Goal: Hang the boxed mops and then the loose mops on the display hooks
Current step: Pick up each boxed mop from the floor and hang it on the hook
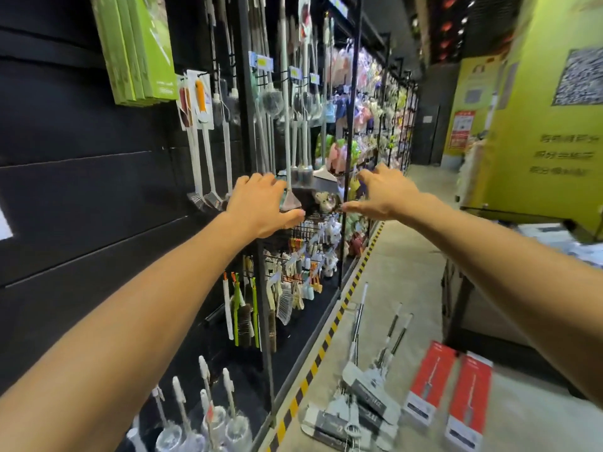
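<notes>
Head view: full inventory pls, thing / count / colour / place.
boxed mops: two, red and white boxes, flat on the floor at lower right.
loose mops: several, exact count unclear, grey heads with pale handles, piled on the floor left of the boxes.
green boxes: several, hung at upper left of the wall.
brushes: many, mostly white handles, hanging on the display rack.
toilet brushes: about five, white, in holders at the bottom left.
hazard strip: one, yellow and black, along the floor edge by the rack.
hands: left and right, both open, reaching toward hanging brush heads.
</notes>
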